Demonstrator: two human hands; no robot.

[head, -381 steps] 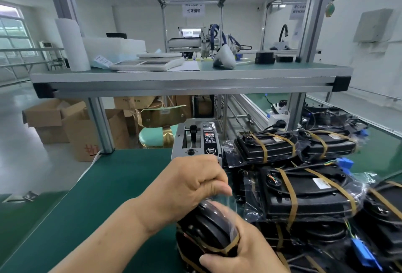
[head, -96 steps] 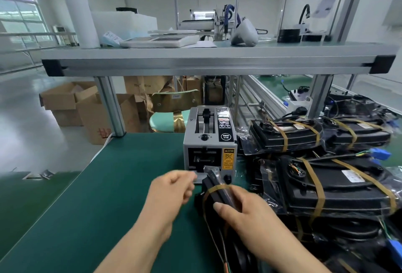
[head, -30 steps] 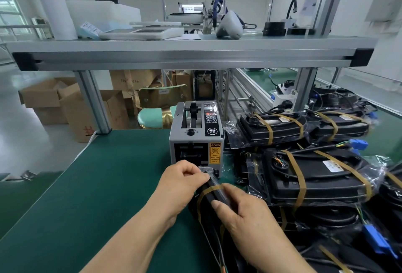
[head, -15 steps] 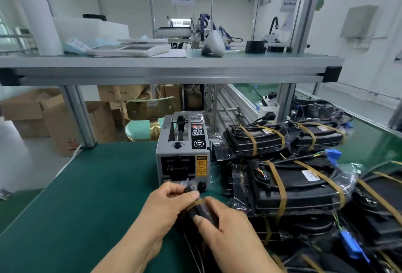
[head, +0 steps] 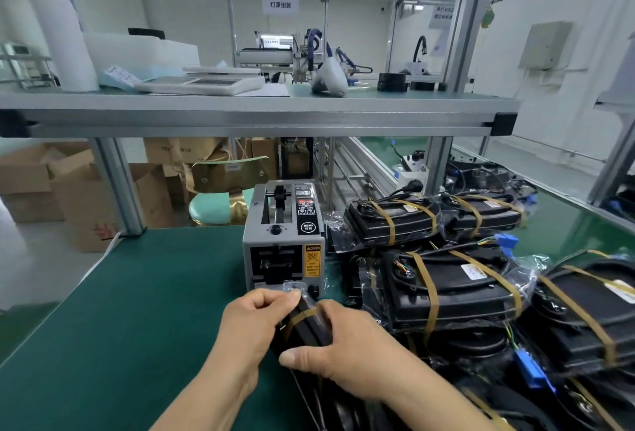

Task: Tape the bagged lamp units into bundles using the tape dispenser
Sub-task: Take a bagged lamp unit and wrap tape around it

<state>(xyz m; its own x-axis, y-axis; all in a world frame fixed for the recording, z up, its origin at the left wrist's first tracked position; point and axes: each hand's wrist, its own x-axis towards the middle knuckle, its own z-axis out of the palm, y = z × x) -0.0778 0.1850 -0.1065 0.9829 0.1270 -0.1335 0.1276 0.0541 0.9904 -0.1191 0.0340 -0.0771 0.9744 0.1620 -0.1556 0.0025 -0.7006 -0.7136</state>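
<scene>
Left hand [head: 251,324], close to the camera, has its fingers curled, with thumb and fingertips pinching the top edge of a black lamp bundle [head: 309,334] in a clear bag. Right hand [head: 347,351] grips the same bundle from the other side, fingers bent over its top and thumb laid along the near face. A band of brown tape [head: 301,315] runs over the bundle between the two hands. The bundle stands on edge on a dark green bench [head: 137,310], with its far end just in front of the mouth of the tape dispenser [head: 283,241], a grey box with a black control panel and a yellow caution label. To the right of the hands and the dispenser lies a heap of taped bundles [head: 446,289], black units in clear bags, each crossed by brown tape bands and stacked on one another. A blue plug [head: 507,241] on thin wires sticks out of the heap. Above the dispenser a metal shelf [head: 261,118] spans the view, carrying a white roll [head: 68,49] at the left and a flat white device [head: 199,83] near the middle. Beyond the bench edge, under the shelf, stand a pale green stool [head: 223,205] and some open cardboard boxes [head: 79,197] on the floor.
</scene>
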